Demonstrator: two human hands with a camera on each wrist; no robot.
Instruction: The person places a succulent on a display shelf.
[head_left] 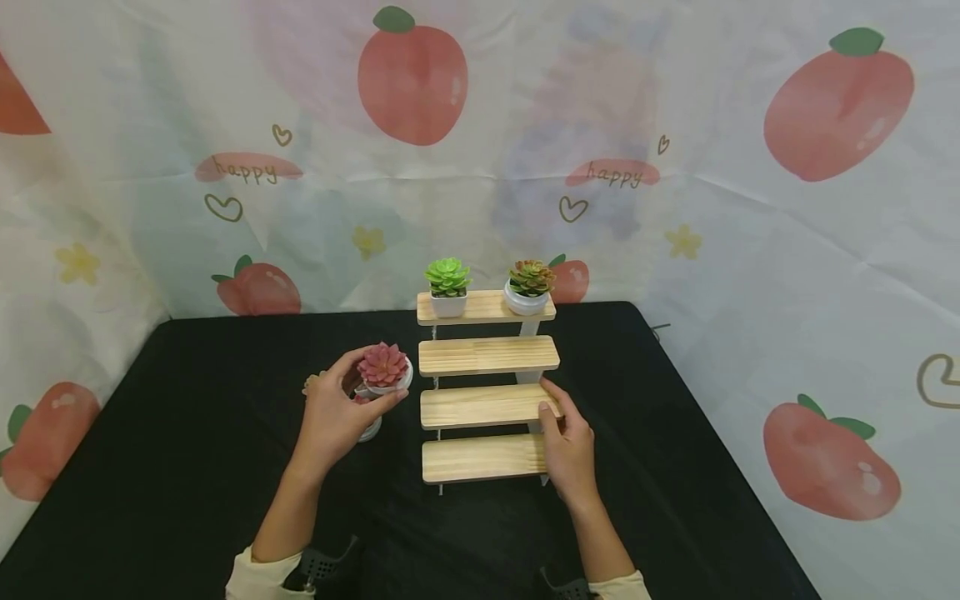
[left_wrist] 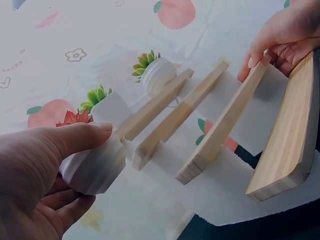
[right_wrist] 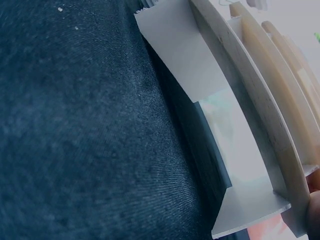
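Note:
A pink artificial succulent in a round white pot [head_left: 382, 367] is held by my left hand [head_left: 337, 412], thumb and fingers around the pot. In the left wrist view, that ribbed white pot [left_wrist: 97, 165] is raised beside the shelf ends. My right hand [head_left: 570, 446] grips the right end of a lower step of the four-step wooden shelf stand [head_left: 487, 358]. The top step bears a bright green succulent in a square white pot [head_left: 448, 292] and a reddish-green succulent in a round white pot [head_left: 527, 292]. The right wrist view shows mostly the stand's underside [right_wrist: 250, 125].
Another white pot [head_left: 371, 430] stands on the table, partly hidden behind my left hand. A yellowish plant [head_left: 310, 382] peeks out left of that hand. Black cloth [head_left: 187, 467] covers the table, and a fruit-print curtain [head_left: 480, 192] hangs behind it.

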